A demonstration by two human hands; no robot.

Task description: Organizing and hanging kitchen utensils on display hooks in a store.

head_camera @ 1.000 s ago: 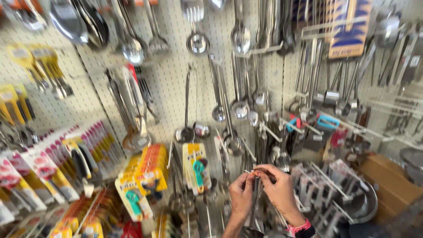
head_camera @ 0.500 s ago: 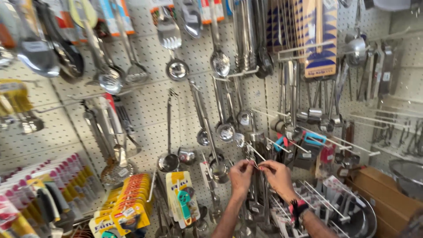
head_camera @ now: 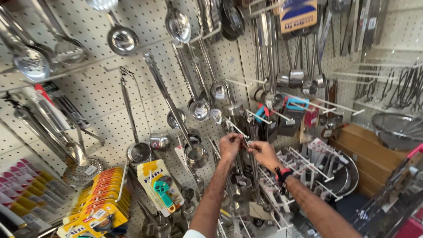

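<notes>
Both my hands reach up to a white pegboard wall hung with steel kitchen tools. My left hand (head_camera: 231, 145) and my right hand (head_camera: 262, 152) meet at a white hook (head_camera: 233, 128), fingers pinched on the top of a long steel utensil (head_camera: 254, 176) that hangs down between them. Which hand bears its weight I cannot tell. A red and black band (head_camera: 282, 172) sits on my right wrist. Steel ladles (head_camera: 197, 154) hang just left of my left hand.
Ladles and skimmers (head_camera: 121, 39) fill the upper pegboard. Yellow carded peelers (head_camera: 158, 187) and carded packs (head_camera: 94, 207) hang at lower left. A brown cardboard box (head_camera: 370, 152) and a wire strainer (head_camera: 396, 128) stand at right, with white wire racks (head_camera: 308, 161) below my right hand.
The view has swung and moved closer to the board. My hands have risen from low on the rack to the white hook, still together on the steel utensil.
</notes>
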